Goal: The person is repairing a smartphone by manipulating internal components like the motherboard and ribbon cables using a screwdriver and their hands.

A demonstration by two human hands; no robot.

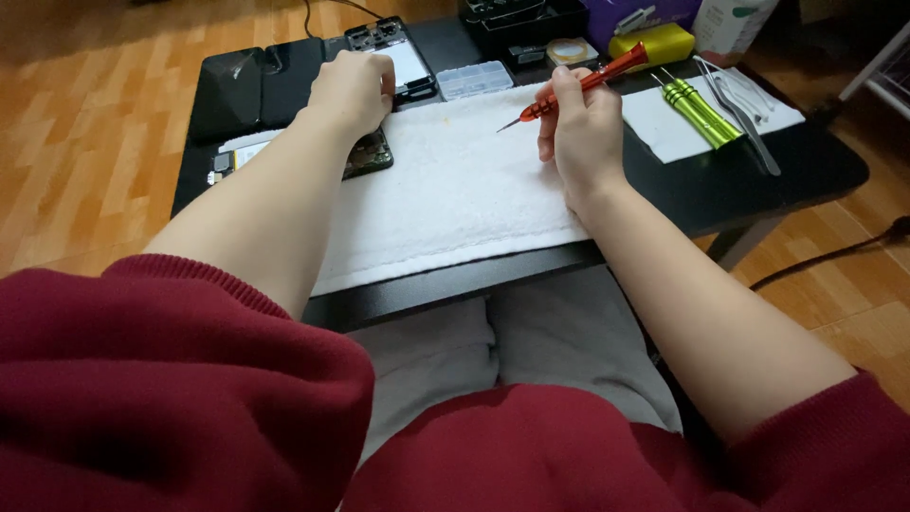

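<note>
Right hand pinches an orange screwdriver, tip in the air over the white towel, not on any screw. Left hand is curled over an opened phone at the towel's far left edge; can't tell if it's gripping or just pressing. Looks mid-teardown: another opened phone body lies behind it near a clear parts box. Green screwdrivers and tweezers sit unused to the right. Board looks still seated.
</note>
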